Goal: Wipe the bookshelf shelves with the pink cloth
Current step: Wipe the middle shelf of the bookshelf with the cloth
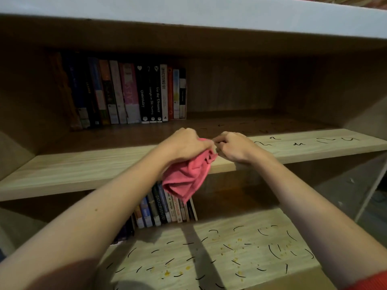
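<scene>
- The pink cloth (186,176) is held bunched in the left hand (185,145), right at the front edge of the middle shelf (83,168). The fingers (203,144) are curled tight round its top.
- Most of the cloth is seen hanging down below that edge, in front of the lower row of books (167,208). Its long axis runs from the fist downwards, and nothing is spread flat on the board yet.
- The right hand (234,146) is set just beside the cloth's upper right corner, fingers curled in. Whether a fold is pinched there or nothing is held cannot be told.
- The left hand is the nearer to the cloth, being the one gripping it. The cloth lies to the left of the right hand's fingers and below them.
- Black scribble marks (326,141) are noted on the middle shelf, all to the right of both hands and running towards the far right corner. A sweep to the right is judged the likely next stroke.
- The upper row of books (129,93) is stood upright at the far left of the middle shelf, with the right part left bare apart from the marks.
- The lower shelf (230,248) is seen strewn with black dashes and yellow crumbs (236,258), with its books packed at the far left. It is judged not yet wiped.
</scene>
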{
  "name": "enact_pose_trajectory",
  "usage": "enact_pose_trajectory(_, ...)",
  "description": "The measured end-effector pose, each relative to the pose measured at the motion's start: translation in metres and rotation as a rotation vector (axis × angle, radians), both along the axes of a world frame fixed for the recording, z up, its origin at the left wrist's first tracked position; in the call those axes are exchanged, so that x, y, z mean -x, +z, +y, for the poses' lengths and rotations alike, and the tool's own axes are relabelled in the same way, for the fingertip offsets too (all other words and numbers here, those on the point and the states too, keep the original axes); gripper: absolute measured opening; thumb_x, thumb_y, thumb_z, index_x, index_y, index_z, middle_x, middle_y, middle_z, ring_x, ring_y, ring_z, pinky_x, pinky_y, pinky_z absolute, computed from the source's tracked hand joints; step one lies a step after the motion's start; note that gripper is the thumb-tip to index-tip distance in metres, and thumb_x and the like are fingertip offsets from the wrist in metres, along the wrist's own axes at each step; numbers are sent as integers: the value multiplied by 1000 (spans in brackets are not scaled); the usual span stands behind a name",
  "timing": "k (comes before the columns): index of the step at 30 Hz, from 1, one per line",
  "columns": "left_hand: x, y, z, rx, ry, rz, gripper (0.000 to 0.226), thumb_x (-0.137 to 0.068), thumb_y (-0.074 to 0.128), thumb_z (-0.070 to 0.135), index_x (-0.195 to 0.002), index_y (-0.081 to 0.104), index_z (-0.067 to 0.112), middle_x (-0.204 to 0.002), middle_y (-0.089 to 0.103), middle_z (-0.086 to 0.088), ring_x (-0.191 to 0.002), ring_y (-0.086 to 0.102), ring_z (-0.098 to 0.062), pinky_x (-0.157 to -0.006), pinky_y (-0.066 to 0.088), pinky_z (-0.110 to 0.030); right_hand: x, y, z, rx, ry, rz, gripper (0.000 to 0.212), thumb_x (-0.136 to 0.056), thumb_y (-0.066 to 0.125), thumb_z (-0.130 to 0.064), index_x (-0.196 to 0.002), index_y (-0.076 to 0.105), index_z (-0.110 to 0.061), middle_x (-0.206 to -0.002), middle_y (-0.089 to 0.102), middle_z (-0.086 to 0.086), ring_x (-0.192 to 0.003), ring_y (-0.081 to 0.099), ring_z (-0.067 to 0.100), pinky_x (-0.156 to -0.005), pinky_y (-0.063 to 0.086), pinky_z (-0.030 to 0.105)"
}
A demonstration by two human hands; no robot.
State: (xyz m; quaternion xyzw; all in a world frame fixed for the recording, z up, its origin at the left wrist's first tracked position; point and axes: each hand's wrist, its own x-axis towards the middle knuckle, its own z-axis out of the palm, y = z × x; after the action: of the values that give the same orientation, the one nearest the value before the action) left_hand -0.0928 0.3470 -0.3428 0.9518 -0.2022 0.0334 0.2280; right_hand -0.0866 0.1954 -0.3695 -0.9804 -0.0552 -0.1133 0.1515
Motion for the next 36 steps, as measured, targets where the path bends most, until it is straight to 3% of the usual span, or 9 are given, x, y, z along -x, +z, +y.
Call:
enact_pose_trajectory(2, -11, 0, 17, 7, 11, 33, 35, -91, 53, 41, -109, 59, 12, -92, 56, 0, -77, 55, -14, -72, 48, -30, -2, -1, -1, -22, 2, 0, 29, -91, 40, -19, -103, 66, -14, -134, 50, 8, -112, 48, 25, -94, 41, 37)
enact_pose_trajectory(5, -27, 10, 38, 24, 99, 131, 36, -91, 58, 30, -117, 50, 7, -86, 58, -1, -63, 56, -12, -57, 48, -23, -3, -1, 1, -20, -10, 19, 45, -95, 37, -24, -137, 44, -12, -147, 36, 4, -131, 35, 23, -105, 33, 39)
enact_pose_trajectory(8, -36, 8, 27, 18, 67, 111, 34, -88, 61, 28, -115, 53, 11, -89, 61, 1, -66, 59, -10, -54, 49, -19, -8, -3, -1, -23, 2, 19, 42, -94, 37, -24, -133, 49, -13, -144, 39, 4, -129, 38, 23, -104, 35, 40)
enact_pose_trajectory(12, -30, -5, 10, 11, -107, -1, 32, -83, 59, 18, -113, 63, 26, -113, 58, 8, -98, 56, -8, -87, 46, -25, -13, -6, -3, -26, -1, -9, 43, -95, 36, -27, -134, 49, -16, -143, 42, 2, -127, 40, 23, -103, 37, 39)
enact_pose_trajectory(17, -56, 2, 14, -122, 60, -22, 17, -93, 49, 23, -106, 59, 20, -82, 58, 6, -73, 53, -7, -63, 41, -21, -19, -9, -6, -36, 25, -37, 43, -95, 37, -28, -134, 49, -15, -141, 44, 2, -126, 42, 24, -98, 36, 35)
enact_pose_trajectory(22, -47, 1, 23, 8, -157, 88, 31, -89, 54, 16, -115, 63, 31, -107, 64, 15, -91, 61, -4, -84, 47, -17, -20, -10, -9, -63, 54, -37, 41, -95, 36, -25, -130, 53, -13, -140, 44, 3, -127, 41, 23, -97, 35, 33)
enact_pose_trajectory(27, -63, 5, 19, -170, 5, 14, 31, -91, 49, 23, -120, 58, 30, -113, 63, 3, -91, 59, -14, -80, 45, -26, -18, -8, -8, -71, 49, -15, 39, -94, 36, -25, -127, 55, -13, -138, 44, 2, -126, 39, 22, -100, 35, 36)
enact_pose_trajectory(31, -54, 3, 14, -102, -165, 44, 37, -89, 53, 11, -118, 62, 31, -117, 60, 15, -86, 57, 6, -77, 40, -9, -17, -8, -8, -73, 45, -17, 38, -94, 37, -25, -122, 58, -10, -134, 47, 4, -123, 42, 23, -100, 37, 37)
enact_pose_trajectory(36, -61, 7, 23, -154, -52, 18, 36, -91, 51, 15, -122, 59, 32, -103, 63, 11, -82, 59, -6, -70, 45, -16, -17, -8, -8, -76, 44, -10, 39, -94, 37, -27, -125, 56, -12, -136, 46, 4, -125, 40, 24, -102, 36, 38)
